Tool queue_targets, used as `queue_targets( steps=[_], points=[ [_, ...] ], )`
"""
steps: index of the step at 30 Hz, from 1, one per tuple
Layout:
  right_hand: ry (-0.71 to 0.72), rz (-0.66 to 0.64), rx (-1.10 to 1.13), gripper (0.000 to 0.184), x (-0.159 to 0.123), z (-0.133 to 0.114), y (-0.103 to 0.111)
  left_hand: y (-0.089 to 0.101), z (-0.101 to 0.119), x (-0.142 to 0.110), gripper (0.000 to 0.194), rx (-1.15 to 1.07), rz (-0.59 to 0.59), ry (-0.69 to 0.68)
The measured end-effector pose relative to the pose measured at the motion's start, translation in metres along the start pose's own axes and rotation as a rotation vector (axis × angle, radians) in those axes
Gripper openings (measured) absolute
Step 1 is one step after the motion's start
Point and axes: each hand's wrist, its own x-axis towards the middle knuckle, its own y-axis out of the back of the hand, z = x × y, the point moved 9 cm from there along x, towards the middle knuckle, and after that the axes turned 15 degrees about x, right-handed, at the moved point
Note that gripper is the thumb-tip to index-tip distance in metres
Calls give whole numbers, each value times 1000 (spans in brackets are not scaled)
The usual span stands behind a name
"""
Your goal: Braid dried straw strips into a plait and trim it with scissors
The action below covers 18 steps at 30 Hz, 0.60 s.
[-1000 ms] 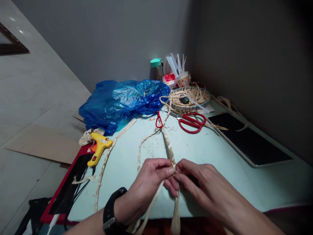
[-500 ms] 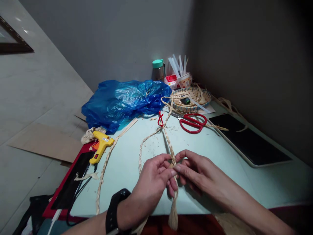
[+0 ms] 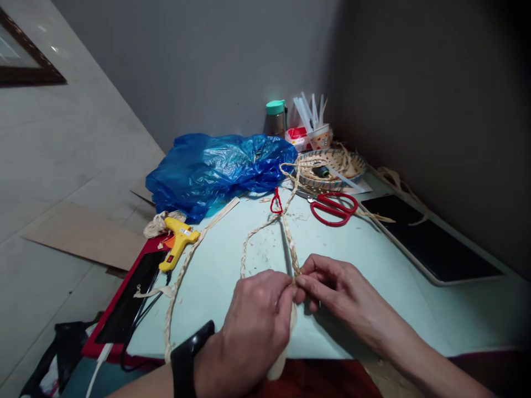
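A pale braid of flat straw-like fibre (image 3: 291, 246) runs down the table into my two hands. My left hand (image 3: 261, 312), with a black watch (image 3: 191, 348) on its wrist, is closed on the braid's lower part, knuckles up. Against it, my right hand (image 3: 327, 284) pinches the braid between thumb and fingers. Below the left hand a loose tail of fibre (image 3: 279, 362) hangs over the table edge. A red tie (image 3: 276, 202) loops at the braid's upper part, where another thin braid (image 3: 244, 249) branches left and a third goes up toward a woven basket (image 3: 360, 166).
Red-handled scissors (image 3: 334, 209) lie behind my hands, with a tablet (image 3: 431, 240) to the right. A yellow glue gun (image 3: 178, 243) and a separate braid (image 3: 176, 293) are on the left. Behind are a blue plastic bag (image 3: 219, 168), a bottle (image 3: 275, 119) and a cup of glue sticks (image 3: 319, 135).
My left hand has turned over so its back faces up, covering more of the braid's end. The right hand keeps its pinch. The whole view has shifted slightly.
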Motion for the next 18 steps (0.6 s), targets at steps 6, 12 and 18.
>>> queue_targets(
  steps=[6,12,18],
  points=[
    [-19,23,75,18,2,-1,2,4,35,-12,25,410,157,-182],
    [-64,-50,206,23,0,3,-2,-16,49,-19,29,412,183,-214],
    [-78,-28,168,24,-3,3,9,-22,51,-35,39,353,150,-322]
  ],
)
